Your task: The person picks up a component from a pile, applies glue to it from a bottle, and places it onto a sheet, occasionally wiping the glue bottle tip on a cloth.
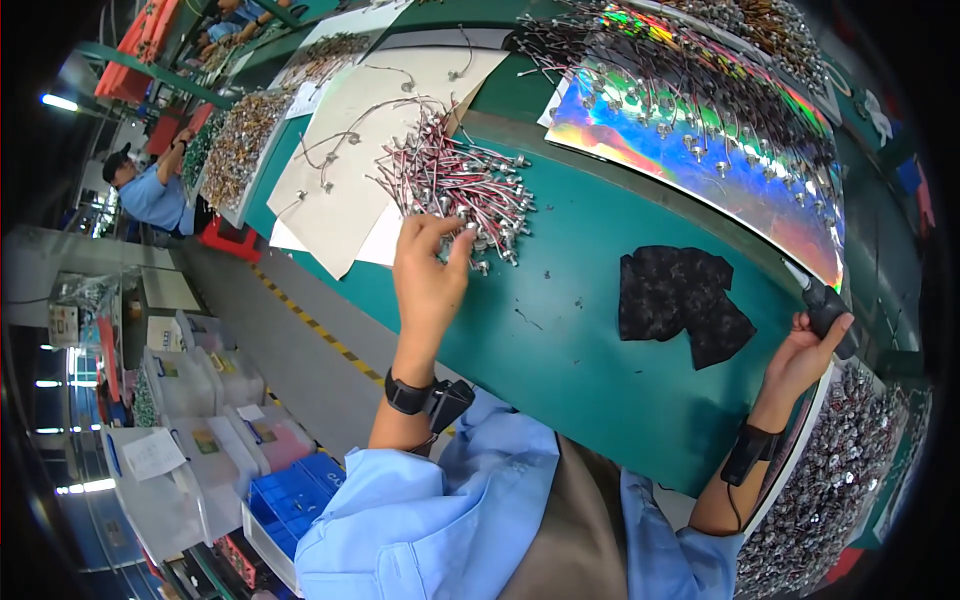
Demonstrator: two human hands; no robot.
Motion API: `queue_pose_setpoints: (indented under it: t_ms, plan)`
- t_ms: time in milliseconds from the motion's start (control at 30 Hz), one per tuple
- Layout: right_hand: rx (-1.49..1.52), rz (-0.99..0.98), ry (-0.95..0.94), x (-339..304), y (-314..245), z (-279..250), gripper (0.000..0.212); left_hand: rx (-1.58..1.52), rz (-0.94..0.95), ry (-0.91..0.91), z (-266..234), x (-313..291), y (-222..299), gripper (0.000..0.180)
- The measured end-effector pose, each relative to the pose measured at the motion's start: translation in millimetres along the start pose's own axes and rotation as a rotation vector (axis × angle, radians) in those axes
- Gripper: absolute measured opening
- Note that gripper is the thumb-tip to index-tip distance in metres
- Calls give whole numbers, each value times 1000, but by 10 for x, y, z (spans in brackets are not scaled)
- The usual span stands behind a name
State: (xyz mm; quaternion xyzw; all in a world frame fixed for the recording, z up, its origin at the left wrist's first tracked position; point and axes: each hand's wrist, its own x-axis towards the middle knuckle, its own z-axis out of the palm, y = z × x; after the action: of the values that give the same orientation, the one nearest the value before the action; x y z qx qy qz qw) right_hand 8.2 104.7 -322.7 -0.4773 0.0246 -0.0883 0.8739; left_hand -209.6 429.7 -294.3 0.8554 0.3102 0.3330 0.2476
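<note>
A heap of small silver round parts with red, white and black wires [455, 180] lies on the green tabletop [560, 370], partly over a beige sheet [340, 185]. My left hand [432, 270] is at the heap's near edge, thumb and fingers curled toward each other. Whatever sits between those fingertips is too small to make out. Off to the right, my right hand [800, 360] grips a black-handled tool [828, 310] with a pale pointed tip, tilted up and left; its exact kind is unclear. Between the hands lies a dark patterned cloth [675, 300].
A shiny rainbow-coloured board [640, 140] at the back right carries rows of black-wired parts. Many silver parts [835, 480] fill a tray at lower right. Plastic bins [170, 470] and a blue crate [295, 500] stand at left. Another person [150, 190] works far left.
</note>
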Motion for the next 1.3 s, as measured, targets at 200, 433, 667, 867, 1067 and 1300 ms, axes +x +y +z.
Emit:
queue_pose_setpoints:
  t_ms: [200, 433, 667, 867, 1067, 1300]
  plan:
    - [-12, -10, -23, -40, 55, 44, 34, 122, 12, -19, 6, 93, -10, 15]
    - [-7, -20, -16, -57, 53, 106, 32, 308, 277, -99, 463, 638, 20, 20]
    - [-25, 13, 32, -49, 47, 93, 30, 663, 205, -551, 867, 1089, -15, 25]
    - [-31, -8, 43, -71, 14, 84, 30, 567, 280, -407, 832, 1010, -69, 25]
    - [-45, 23, 35, -78, 15, 116, 30, 305, 77, -163, 381, 1138, 139, 22]
    - [-22, 31, 6, -87, 22, 130, 31, 257, 106, 146, -148, 1179, 45, 25]
